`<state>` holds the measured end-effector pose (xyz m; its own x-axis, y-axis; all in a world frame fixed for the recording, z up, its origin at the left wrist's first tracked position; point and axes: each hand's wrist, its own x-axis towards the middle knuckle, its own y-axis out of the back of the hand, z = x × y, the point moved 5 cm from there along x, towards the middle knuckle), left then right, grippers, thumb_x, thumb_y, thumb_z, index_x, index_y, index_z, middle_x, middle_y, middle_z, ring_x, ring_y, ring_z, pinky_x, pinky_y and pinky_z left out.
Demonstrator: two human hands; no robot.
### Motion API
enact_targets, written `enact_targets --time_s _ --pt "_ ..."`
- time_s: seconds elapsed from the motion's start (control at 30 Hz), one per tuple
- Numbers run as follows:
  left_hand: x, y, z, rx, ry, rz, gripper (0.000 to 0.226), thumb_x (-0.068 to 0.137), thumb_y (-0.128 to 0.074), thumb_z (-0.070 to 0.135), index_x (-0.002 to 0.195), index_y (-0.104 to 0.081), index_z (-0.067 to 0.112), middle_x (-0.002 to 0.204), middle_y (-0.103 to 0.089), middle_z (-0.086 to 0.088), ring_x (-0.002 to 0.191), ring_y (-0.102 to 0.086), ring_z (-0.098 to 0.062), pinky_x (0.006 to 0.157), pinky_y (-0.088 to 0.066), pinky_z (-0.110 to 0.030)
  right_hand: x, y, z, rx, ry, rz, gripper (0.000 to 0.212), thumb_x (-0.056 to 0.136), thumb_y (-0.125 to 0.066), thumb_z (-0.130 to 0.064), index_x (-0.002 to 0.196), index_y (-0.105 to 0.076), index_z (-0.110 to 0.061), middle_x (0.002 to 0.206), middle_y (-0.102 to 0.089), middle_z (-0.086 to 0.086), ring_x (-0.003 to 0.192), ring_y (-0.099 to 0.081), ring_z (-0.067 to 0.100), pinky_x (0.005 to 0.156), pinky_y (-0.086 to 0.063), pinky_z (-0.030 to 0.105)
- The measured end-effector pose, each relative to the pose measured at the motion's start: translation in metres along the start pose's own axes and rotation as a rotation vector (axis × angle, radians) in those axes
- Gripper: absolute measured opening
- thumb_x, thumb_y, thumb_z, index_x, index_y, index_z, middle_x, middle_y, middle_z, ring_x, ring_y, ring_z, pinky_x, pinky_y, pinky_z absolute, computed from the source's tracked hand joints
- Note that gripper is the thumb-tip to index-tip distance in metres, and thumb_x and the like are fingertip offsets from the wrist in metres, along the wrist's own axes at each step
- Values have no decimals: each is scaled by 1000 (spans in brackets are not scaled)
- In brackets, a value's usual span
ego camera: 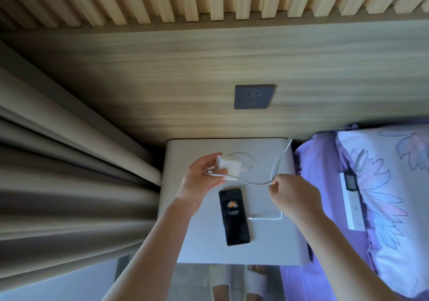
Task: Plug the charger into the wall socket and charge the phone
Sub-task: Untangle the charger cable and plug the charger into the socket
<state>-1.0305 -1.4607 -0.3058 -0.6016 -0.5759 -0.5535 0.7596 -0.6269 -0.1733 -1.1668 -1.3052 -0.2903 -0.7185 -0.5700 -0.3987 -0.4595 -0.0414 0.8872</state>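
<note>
Currently your left hand (199,180) clamps the white charger (228,167) above the nightstand's (274,242) back edge, your right hand (293,195) pinches its cable (277,161) clear, the phone (234,217) lies near the front edge, and the wall socket (254,96) waits empty above.

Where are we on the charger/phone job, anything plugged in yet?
Nothing is plugged in. The wall socket is empty. In hand: the left hand has its grip on the white charger above the nightstand; the right hand pinches the cable. The phone lies screen-lit, and the cable's free end rests beside it, unconnected. Left: plug the charger into the socket, then the cable into the phone.
</note>
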Motion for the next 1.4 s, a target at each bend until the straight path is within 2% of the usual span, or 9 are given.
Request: enact_targets --time_s 0.23,0.4,0.5,0.57,0.67,0.93,1.13,1.27,1.4 --pt "-4 0 7 201 -104 48 43 70 -75 -4 96 -65 28 93 -66 -4 83 -61 -15 88 -52 -38 -3 40 -13 254 65 70 28 77 -52 -32 58 -41 -14 49 -46 -2 50 -41 16 50 -32 29" --pt "-2 -2 9 232 -147 -43 53 70 -75 -3 101 -64 38 91 -64 7 92 -65 -19 85 -52 -28 -3 40 -41 711 375 65 16 84 -65 -14 87 -63 -30 88 -66 -7 83 -58 2 65 -42 12" --pt "-6 -10 9 201 -133 -158 54 68 -77 0 105 -64 38 87 -67 16 87 -67 -6 78 -51 -15 6 19 -47 702 350 -32 31 85 -64 -21 116 -61 -24 113 -61 -8 107 -55 12 75 -43 15" --pt "-5 -12 9 196 -125 -181 49 68 -79 5 105 -66 34 91 -70 14 90 -67 -6 83 -54 -21 10 7 -44 752 287 -110 38 84 -65 -27 122 -58 -27 118 -61 -11 108 -55 5 80 -42 10" --pt "-6 -12 6 124 -71 -207 47 67 -78 4 105 -67 28 98 -72 6 93 -69 -13 81 -56 -26 10 0 -42 846 264 -181 40 82 -68 -29 121 -58 -33 106 -62 -20 96 -54 -13 78 -40 0" --pt "-13 6 15 186 -53 -181 49 65 -55 16 105 -69 41 133 -57 17 123 -46 5 107 -30 -30 8 -6 -28 1081 194 -163 25 79 -71 -11 95 -59 -26 99 -67 -7 88 -64 1 55 -53 17" --pt "-16 -16 18 482 -233 -188 51 72 -77 29 117 -58 45 131 -50 20 119 -42 14 87 -38 -3 6 -5 -30 994 257 -206 28 83 -68 -22 105 -59 -37 96 -66 -6 86 -62 6 51 -51 19" --pt "-13 -24 6 366 -128 -144 59 75 -77 22 128 -52 30 114 -58 10 96 -63 -6 83 -52 -19 6 -4 -32 1075 254 -195 26 84 -67 -17 108 -61 -22 101 -68 -4 91 -66 8 55 -53 20" --pt "-11 -26 4 230 -133 -123 33 79 -69 2 106 -65 19 92 -69 -3 73 -66 -7 63 -53 -17 5 -4 -31 1246 221 -236 30 87 -61 -7 115 -60 -17 119 -62 -7 95 -66 3 67 -56 21"
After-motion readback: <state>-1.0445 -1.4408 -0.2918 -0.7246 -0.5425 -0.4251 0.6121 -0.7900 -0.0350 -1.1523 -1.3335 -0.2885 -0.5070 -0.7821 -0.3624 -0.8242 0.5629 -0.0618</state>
